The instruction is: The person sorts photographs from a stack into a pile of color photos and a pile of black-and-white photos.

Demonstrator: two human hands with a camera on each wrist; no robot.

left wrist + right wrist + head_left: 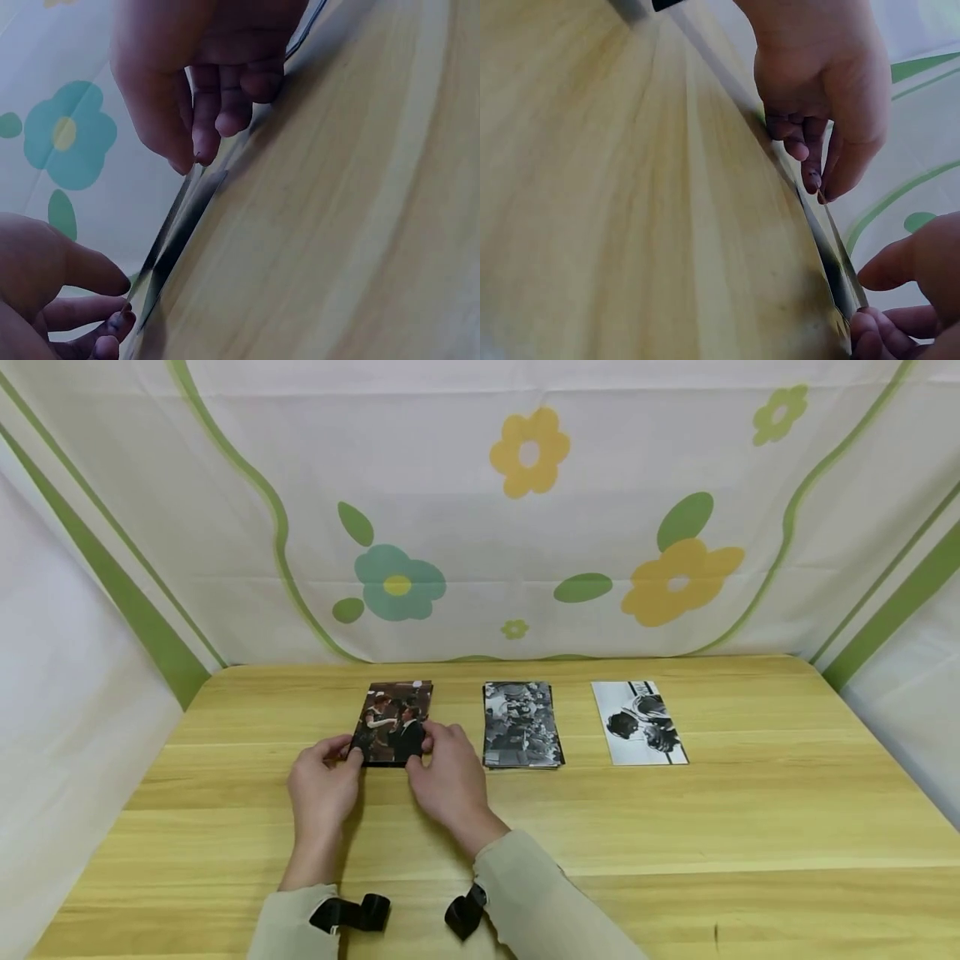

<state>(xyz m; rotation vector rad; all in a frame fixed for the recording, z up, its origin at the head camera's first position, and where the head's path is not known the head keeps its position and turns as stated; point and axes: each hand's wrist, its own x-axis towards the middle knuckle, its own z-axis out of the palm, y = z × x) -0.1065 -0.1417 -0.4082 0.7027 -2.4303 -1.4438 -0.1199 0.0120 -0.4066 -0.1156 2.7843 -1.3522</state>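
It was a cloth-walled booth (465, 518) around a wood-grain table (675, 827): a white curtain (465, 460) printed with flowers (553, 447) and green lines (281, 525) hung behind it, and more white fabric (60, 652) rose at both sides; what building held it could not be told

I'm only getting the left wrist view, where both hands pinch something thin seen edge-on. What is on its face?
Observer: The head view shows a dark colour picture with people in it.
Visitor: Does anything lie to the right of the right hand?
Observer: Yes, a pile of black-and-white pictures lies to the right of the right hand.
Visitor: And is there anything past that pile?
Observer: Farther right lies a mostly white picture with dark-haired heads on it.
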